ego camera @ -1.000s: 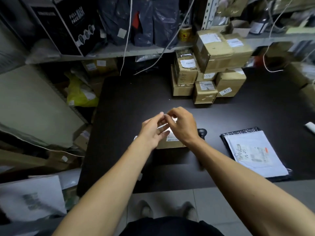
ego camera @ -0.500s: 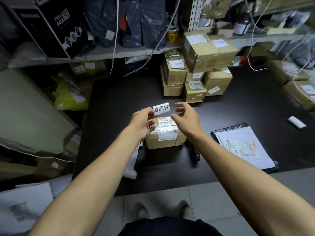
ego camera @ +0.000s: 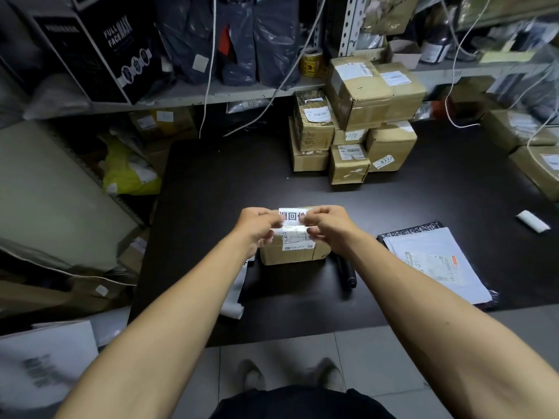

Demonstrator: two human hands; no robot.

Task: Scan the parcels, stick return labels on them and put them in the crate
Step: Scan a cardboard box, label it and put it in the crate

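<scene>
A small brown cardboard parcel (ego camera: 292,255) with a shipping label sits on the black table (ego camera: 211,192) in front of me. Just above its top hangs a white return label (ego camera: 292,215) printed with black characters. My left hand (ego camera: 257,226) pinches the label's left end and my right hand (ego camera: 328,226) pinches its right end. A black handheld scanner (ego camera: 346,272) lies on the table right of the parcel. No crate is in view.
A stack of several brown parcels (ego camera: 354,125) stands at the table's back. A grey mailer bag (ego camera: 435,261) lies at the right, a white label backing strip (ego camera: 239,294) at the left front edge. More boxes (ego camera: 538,152) sit at the far right. Shelves run behind.
A second ago both hands worked close together over the parcel; then they drew apart with the label held by the left. Now both hands pinch the label and hold it low over the parcel's top.
</scene>
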